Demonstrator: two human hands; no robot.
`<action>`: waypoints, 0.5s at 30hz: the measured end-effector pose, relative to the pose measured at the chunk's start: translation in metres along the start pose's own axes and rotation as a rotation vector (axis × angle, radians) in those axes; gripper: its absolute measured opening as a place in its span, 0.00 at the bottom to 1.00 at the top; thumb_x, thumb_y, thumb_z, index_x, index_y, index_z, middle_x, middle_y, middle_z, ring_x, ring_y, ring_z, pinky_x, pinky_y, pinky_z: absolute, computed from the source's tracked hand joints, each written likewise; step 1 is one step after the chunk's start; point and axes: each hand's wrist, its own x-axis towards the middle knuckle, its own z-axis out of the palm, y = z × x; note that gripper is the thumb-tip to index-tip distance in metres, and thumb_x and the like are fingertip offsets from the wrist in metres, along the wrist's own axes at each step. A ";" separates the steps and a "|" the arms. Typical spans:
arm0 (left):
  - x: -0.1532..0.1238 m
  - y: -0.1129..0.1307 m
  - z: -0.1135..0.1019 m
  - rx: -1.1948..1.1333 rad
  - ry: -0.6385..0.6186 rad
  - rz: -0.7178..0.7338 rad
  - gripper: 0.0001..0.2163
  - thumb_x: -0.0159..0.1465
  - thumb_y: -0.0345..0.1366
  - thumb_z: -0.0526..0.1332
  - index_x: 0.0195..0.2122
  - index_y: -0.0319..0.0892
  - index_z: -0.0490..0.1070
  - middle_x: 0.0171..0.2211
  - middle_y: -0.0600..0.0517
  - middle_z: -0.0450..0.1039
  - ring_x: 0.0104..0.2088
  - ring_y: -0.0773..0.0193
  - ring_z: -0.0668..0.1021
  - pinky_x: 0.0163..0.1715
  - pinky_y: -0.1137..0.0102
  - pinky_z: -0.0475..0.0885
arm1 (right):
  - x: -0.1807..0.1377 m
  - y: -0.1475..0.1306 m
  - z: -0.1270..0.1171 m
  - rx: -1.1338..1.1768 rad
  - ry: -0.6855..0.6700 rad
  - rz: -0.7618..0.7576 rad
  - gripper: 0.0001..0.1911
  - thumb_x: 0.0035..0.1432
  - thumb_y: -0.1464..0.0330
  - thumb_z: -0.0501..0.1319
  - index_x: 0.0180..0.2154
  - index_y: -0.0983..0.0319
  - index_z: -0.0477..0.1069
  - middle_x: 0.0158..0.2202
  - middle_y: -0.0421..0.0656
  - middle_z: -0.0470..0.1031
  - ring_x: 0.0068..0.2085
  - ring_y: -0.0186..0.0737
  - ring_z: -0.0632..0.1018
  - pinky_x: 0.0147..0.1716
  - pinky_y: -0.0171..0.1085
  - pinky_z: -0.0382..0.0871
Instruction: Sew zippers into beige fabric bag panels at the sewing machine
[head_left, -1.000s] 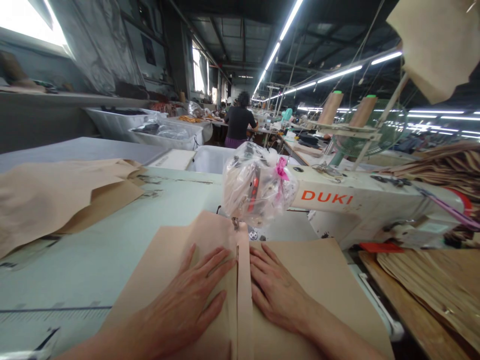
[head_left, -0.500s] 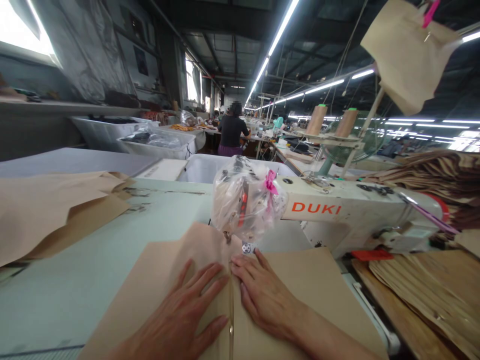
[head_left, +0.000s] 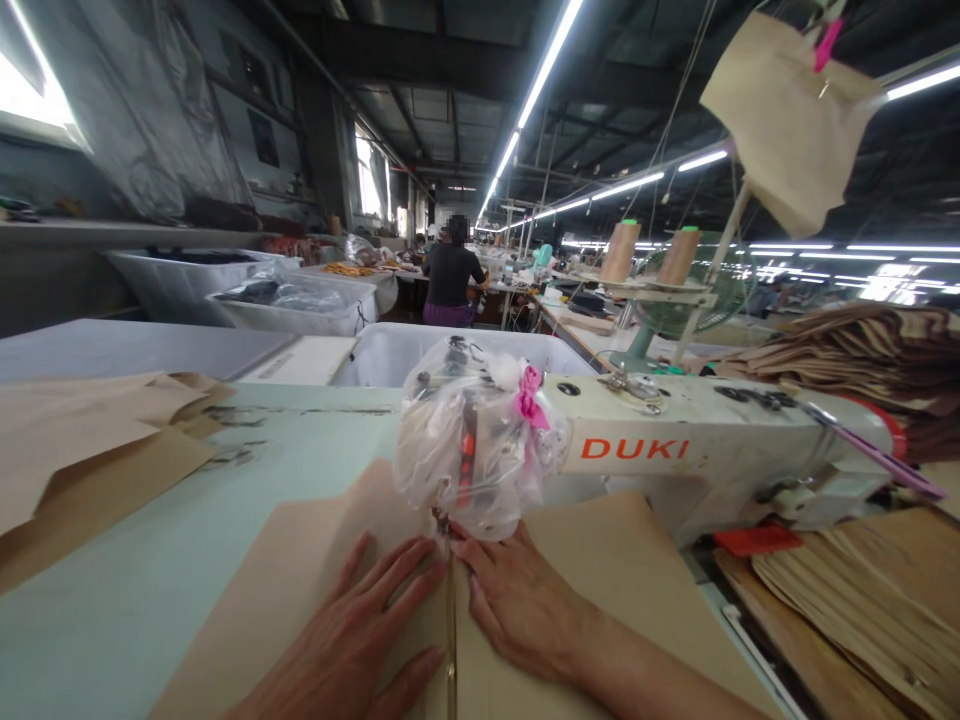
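Observation:
My left hand (head_left: 352, 640) lies flat, fingers spread, on a tan fabric piece (head_left: 300, 580) left of its seam. My right hand (head_left: 517, 600) lies flat on the same fabric right of the seam, its fingertips close to the needle area. Just beyond the fingertips stands the head of a white sewing machine (head_left: 697, 450) marked DUKI, wrapped in a clear plastic bag (head_left: 465, 450) tied with a pink ribbon. The needle itself is hidden by the bag.
A stack of tan fabric pieces (head_left: 82, 440) lies on the pale green table (head_left: 135, 610) at the left. More stacked pieces (head_left: 862, 580) lie at the right. White bins (head_left: 300, 300) stand behind. A person (head_left: 450, 275) works far back. Thread cones (head_left: 619, 250) stand above the machine.
Both hands have slid forward with the fabric toward the machine head, and the narrow folded strip between them is no longer visible. The view has dropped closer to the table.

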 end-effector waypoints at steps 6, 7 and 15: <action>0.005 0.002 -0.009 0.098 0.059 0.032 0.32 0.64 0.45 0.61 0.67 0.43 0.54 0.61 0.49 0.68 0.60 0.51 0.70 0.61 0.55 0.64 | 0.001 0.005 -0.001 0.035 -0.039 -0.002 0.25 0.63 0.71 0.52 0.62 0.59 0.58 0.64 0.45 0.60 0.65 0.46 0.59 0.65 0.50 0.49; 0.005 0.001 -0.009 0.106 0.066 0.042 0.32 0.64 0.45 0.60 0.67 0.43 0.54 0.61 0.48 0.68 0.60 0.52 0.70 0.60 0.56 0.65 | 0.002 0.005 -0.001 0.036 -0.034 -0.007 0.26 0.63 0.71 0.52 0.62 0.59 0.57 0.65 0.45 0.59 0.65 0.46 0.58 0.65 0.49 0.49; 0.005 -0.006 -0.004 0.035 -0.045 0.029 0.31 0.69 0.46 0.57 0.70 0.46 0.47 0.66 0.48 0.59 0.64 0.55 0.64 0.63 0.53 0.59 | 0.009 0.013 0.006 0.021 0.022 -0.016 0.24 0.61 0.71 0.55 0.58 0.60 0.63 0.62 0.45 0.64 0.64 0.44 0.61 0.66 0.47 0.46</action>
